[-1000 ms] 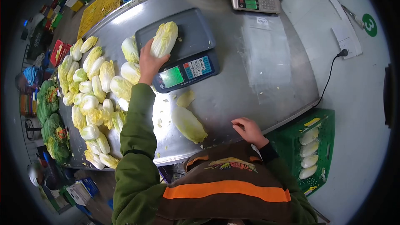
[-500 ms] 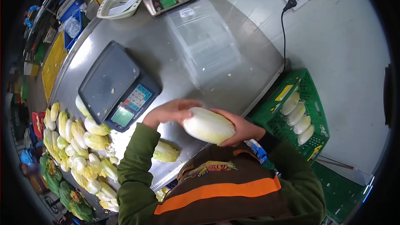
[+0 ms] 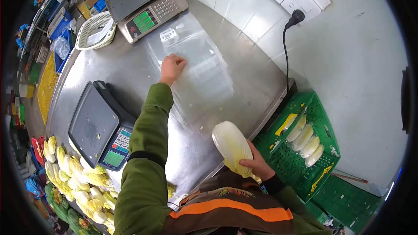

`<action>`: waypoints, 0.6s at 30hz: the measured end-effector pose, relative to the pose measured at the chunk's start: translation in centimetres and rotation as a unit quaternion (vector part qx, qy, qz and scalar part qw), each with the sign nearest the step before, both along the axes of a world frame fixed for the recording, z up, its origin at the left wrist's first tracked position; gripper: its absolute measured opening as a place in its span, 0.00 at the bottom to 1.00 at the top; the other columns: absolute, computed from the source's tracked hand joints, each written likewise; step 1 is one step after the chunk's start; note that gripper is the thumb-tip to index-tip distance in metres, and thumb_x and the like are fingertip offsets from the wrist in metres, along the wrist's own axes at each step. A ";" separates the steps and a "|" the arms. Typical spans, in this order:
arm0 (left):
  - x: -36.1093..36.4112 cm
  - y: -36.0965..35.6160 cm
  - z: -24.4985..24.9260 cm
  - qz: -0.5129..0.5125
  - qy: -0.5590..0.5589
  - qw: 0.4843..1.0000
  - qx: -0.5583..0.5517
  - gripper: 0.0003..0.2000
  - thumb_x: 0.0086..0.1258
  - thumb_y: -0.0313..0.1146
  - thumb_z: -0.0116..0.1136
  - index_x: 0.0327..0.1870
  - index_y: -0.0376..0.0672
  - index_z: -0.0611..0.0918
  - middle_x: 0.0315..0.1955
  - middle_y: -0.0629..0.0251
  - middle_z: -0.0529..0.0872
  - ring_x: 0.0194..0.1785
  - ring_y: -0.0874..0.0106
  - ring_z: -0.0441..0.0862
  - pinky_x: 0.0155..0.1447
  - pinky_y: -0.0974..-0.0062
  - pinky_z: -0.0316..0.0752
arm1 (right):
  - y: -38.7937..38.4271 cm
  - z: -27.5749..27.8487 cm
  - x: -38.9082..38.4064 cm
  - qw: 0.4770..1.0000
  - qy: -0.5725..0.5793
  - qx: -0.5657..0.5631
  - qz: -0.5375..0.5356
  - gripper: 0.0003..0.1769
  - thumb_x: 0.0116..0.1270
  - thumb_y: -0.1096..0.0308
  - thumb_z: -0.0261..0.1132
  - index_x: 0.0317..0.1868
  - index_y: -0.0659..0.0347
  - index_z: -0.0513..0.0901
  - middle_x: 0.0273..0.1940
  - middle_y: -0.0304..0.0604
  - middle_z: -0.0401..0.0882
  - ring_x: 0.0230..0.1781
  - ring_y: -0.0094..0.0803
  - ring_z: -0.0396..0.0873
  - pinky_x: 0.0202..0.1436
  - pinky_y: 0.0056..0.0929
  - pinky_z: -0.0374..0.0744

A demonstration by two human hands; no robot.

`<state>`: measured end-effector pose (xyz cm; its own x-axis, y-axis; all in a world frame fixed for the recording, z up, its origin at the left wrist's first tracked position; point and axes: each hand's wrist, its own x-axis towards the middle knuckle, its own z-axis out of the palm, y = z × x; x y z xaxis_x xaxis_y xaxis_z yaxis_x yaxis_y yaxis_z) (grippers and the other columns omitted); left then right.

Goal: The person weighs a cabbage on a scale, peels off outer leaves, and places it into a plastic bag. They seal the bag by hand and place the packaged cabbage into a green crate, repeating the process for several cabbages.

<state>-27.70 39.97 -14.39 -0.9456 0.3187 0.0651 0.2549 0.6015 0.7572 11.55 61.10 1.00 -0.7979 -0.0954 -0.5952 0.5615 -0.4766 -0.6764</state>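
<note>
- Cabbage (image 3: 228, 143), one pale oblong head, is gripped by the right hand (image 3: 257, 165) near its leafy end, thumb on top; its white end points away from the body, above the near edge of the steel table (image 3: 130, 61).
- This head probably feels dense and fairly heavy, firm at the white base; the leaf edges look soft and easily torn, and the smooth ribs may be slick. A broad palm around the middle should suit better than fingertips on the leaves.
- Left hand (image 3: 173, 67), arm outstretched, is over the clear plastic bags (image 3: 207, 69) with its fingers curled in; whether it has pinched a layer, I cannot tell.
- These bags look thin, limp and slippery, likely to cling together; a single edge or corner seems the best place to pinch.
- Beside the left forearm stands a dark scale (image 3: 93, 124), with loose cabbages (image 3: 82, 180) near it.
- Beyond the bags are a silver scale (image 3: 150, 15) and a white basket (image 3: 82, 35).
- Right of the table, a green crate (image 3: 321, 117) holds wrapped heads (image 3: 302, 138).
</note>
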 end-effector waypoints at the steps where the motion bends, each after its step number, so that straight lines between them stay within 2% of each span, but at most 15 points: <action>1: 0.7 -0.2 -0.1 -0.001 -0.007 1.000 -0.005 0.06 0.60 0.31 0.69 0.36 0.41 0.89 0.31 0.60 0.84 0.41 0.60 0.79 0.47 0.65 0.76 | 0.2 -0.1 -0.5 1.000 -0.012 -0.008 0.003 0.53 0.54 0.68 0.77 0.76 0.62 0.56 0.67 0.42 0.68 0.70 0.31 0.66 0.72 0.31 0.65; 3: 1.5 -0.5 0.6 -0.005 -0.030 0.997 0.064 0.04 0.62 0.29 0.67 0.34 0.39 0.88 0.31 0.58 0.84 0.39 0.58 0.80 0.45 0.65 0.76 | 0.5 0.0 -1.7 1.000 0.003 0.017 0.008 0.52 0.54 0.69 0.77 0.76 0.64 0.57 0.67 0.45 0.68 0.69 0.34 0.67 0.72 0.33 0.65; 4: 2.2 -0.7 1.0 -0.005 -0.028 0.998 0.062 0.04 0.62 0.29 0.67 0.34 0.39 0.88 0.31 0.58 0.84 0.39 0.58 0.80 0.45 0.65 0.76 | 0.6 0.1 -2.7 1.000 0.006 0.014 0.008 0.52 0.54 0.69 0.77 0.76 0.64 0.57 0.67 0.45 0.68 0.69 0.34 0.67 0.72 0.33 0.65; 6: 6.4 -1.0 3.1 -0.121 0.025 0.990 0.061 0.03 0.63 0.27 0.66 0.35 0.37 0.86 0.32 0.56 0.84 0.36 0.59 0.81 0.43 0.67 0.77 | 0.6 0.5 -4.6 0.989 0.089 0.103 0.055 0.53 0.52 0.69 0.79 0.76 0.64 0.58 0.67 0.45 0.68 0.69 0.33 0.67 0.72 0.33 0.66; 7: 8.3 -1.2 4.3 -0.122 0.022 0.991 0.058 0.03 0.63 0.27 0.66 0.35 0.37 0.86 0.32 0.56 0.84 0.36 0.59 0.81 0.43 0.67 0.77 | 0.3 0.5 -5.4 0.990 0.086 0.099 0.054 0.53 0.52 0.69 0.79 0.76 0.64 0.58 0.67 0.45 0.68 0.69 0.33 0.67 0.72 0.33 0.66; 9: 11.8 -1.5 6.5 -0.142 -0.058 0.985 0.072 0.04 0.66 0.25 0.65 0.38 0.36 0.84 0.33 0.59 0.84 0.35 0.65 0.81 0.43 0.72 0.77 | -0.4 0.1 -7.1 0.982 0.133 0.121 0.054 0.54 0.51 0.67 0.80 0.75 0.65 0.58 0.67 0.47 0.69 0.68 0.34 0.67 0.71 0.34 0.67; 10: 13.3 -1.6 7.4 -0.140 -0.057 0.986 0.069 0.04 0.66 0.25 0.65 0.38 0.36 0.84 0.33 0.59 0.84 0.35 0.65 0.81 0.43 0.72 0.77 | -0.7 -0.3 -7.9 0.982 0.134 0.117 0.055 0.54 0.51 0.67 0.80 0.75 0.65 0.58 0.67 0.47 0.69 0.68 0.34 0.67 0.71 0.34 0.67; 12: 16.1 -1.9 8.8 -0.097 -0.143 0.969 0.176 0.05 0.69 0.25 0.63 0.42 0.36 0.83 0.34 0.62 0.84 0.37 0.73 0.80 0.44 0.76 0.76 | -1.5 -1.8 -8.6 0.955 0.130 0.246 0.104 0.55 0.52 0.68 0.80 0.75 0.68 0.57 0.66 0.48 0.68 0.66 0.32 0.69 0.69 0.32 0.70; 13: 17.2 -2.1 9.5 -0.107 -0.150 0.964 0.190 0.05 0.71 0.26 0.62 0.43 0.35 0.83 0.36 0.65 0.85 0.39 0.77 0.79 0.45 0.77 0.76 | -1.9 -3.1 -8.1 0.939 0.153 0.289 0.104 0.55 0.52 0.68 0.80 0.75 0.69 0.57 0.65 0.49 0.69 0.65 0.32 0.70 0.67 0.31 0.71; 16: 21.0 -1.7 13.5 -0.178 -0.144 0.960 0.161 0.04 0.71 0.25 0.61 0.43 0.36 0.83 0.34 0.64 0.83 0.38 0.73 0.79 0.46 0.75 0.75 | -3.8 -3.2 -6.4 0.944 0.177 0.270 0.068 0.57 0.48 0.63 0.81 0.74 0.70 0.58 0.64 0.52 0.71 0.65 0.37 0.71 0.67 0.36 0.71; 18: 23.9 -1.1 15.9 -0.288 -0.107 0.932 0.191 0.04 0.70 0.25 0.62 0.42 0.38 0.83 0.34 0.63 0.81 0.39 0.69 0.79 0.46 0.74 0.75 | -5.0 -4.2 -5.0 0.933 0.189 0.300 0.066 0.57 0.48 0.62 0.81 0.74 0.70 0.59 0.65 0.52 0.71 0.65 0.37 0.71 0.67 0.37 0.71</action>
